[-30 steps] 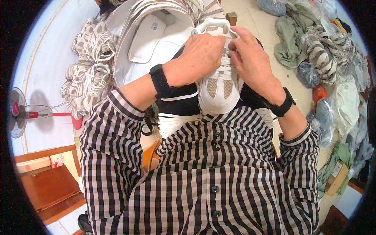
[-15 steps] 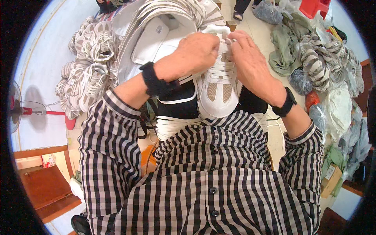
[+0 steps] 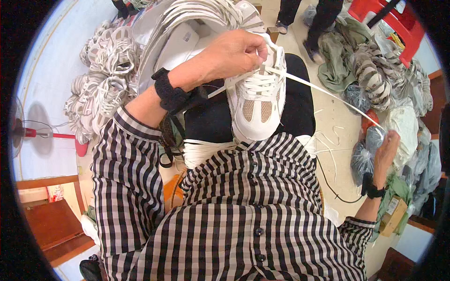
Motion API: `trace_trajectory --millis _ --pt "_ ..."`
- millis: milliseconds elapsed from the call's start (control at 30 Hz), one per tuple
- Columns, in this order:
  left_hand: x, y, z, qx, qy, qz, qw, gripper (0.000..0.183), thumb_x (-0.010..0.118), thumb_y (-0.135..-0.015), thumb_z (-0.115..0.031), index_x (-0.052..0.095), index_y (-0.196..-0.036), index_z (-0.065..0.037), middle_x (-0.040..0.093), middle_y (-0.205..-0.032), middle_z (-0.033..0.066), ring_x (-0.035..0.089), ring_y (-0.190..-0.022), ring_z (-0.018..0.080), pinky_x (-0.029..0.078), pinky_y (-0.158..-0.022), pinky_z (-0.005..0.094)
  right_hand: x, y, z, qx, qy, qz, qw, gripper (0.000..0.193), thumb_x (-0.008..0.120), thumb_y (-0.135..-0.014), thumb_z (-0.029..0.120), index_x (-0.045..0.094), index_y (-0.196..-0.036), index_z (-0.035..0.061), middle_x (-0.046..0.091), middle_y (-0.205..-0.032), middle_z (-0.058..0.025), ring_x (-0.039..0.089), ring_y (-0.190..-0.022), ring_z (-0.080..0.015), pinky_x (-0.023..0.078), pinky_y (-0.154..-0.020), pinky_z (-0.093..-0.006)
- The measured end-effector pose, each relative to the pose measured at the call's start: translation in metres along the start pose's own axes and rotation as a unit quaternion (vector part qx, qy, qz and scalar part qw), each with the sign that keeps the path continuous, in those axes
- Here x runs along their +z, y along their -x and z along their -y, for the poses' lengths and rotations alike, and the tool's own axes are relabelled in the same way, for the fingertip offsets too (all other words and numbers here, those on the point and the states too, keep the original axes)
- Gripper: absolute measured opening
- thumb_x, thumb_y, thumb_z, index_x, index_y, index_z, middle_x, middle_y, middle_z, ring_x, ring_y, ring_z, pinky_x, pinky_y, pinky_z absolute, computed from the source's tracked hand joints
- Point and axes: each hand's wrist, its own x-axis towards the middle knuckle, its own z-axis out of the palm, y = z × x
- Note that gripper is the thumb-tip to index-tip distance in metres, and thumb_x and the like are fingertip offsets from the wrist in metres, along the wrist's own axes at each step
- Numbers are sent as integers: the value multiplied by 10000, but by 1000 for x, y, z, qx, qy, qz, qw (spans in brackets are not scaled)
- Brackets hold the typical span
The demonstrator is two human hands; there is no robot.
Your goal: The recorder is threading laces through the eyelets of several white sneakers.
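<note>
A white and beige sneaker [image 3: 255, 114] rests on my black-clad lap, its toe toward me. White lacing crosses its tongue. My left hand [image 3: 239, 54] is closed at the upper eyelets, gripping the sneaker near the tongue; the fingertips are partly hidden. One lace end shows below that wrist, to the left. Far out to the right, my right hand [image 3: 386, 150] is closed on the other end of the white shoelace [image 3: 328, 92], which runs taut from the eyelets.
A wide bin of pale shoe parts [image 3: 171, 44] stands just beyond on the left. Sneakers in bundles [image 3: 105, 89] hang at the left. Bagged pieces [image 3: 375, 82] and a red plastic stool [image 3: 408, 33] are at right. Another person's legs [image 3: 323, 23] stand at the far side.
My right hand has swung from the sneaker far out to the right, drawing the lace out straight. My left hand stays at the eyelets. A person's legs and the red stool have come further into view.
</note>
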Motion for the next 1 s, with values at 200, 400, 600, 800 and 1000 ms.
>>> trace_trajectory --millis 200,400,600,800,1000 --pt "14 2 -8 61 -180 -13 982 161 567 -811 -118 643 -923 -28 662 -823 181 640 -802 339 490 -735 426 -17 65 -145 81 159 -6 984 146 476 -929 55 512 -1035 -39 549 -1035 -215 527 -978 -401 419 -897 -436" --pt "10 20 2 114 -302 -144 935 159 599 -839 -136 601 -921 0 618 -826 181 614 -758 355 485 -677 425 -11 128 -227 176 246 16 953 169 509 -918 85 507 -1003 -60 537 -955 -280 526 -871 -430 418 -795 -476" --pt "8 59 38 -93 -171 -48 980 170 606 -834 -144 617 -905 10 672 -807 186 648 -773 353 502 -715 431 68 95 -80 75 -78 157 982 171 581 -879 37 552 -1046 16 636 -1004 -151 612 -884 -312 485 -820 -366" --pt "20 57 51 -108 28 -33 993 143 611 -870 -130 630 -893 10 636 -709 73 604 -654 146 489 -641 300 81 9 165 32 -354 241 903 247 560 -914 66 560 -1158 26 632 -950 -93 598 -741 -159 488 -677 -304" --pt "-27 46 25 21 -170 -153 973 76 559 -910 -90 603 -907 -28 596 -643 71 595 -585 180 465 -552 325 89 -43 260 -108 -337 325 877 209 584 -907 101 547 -1094 13 645 -901 -127 598 -708 -268 481 -629 -369"
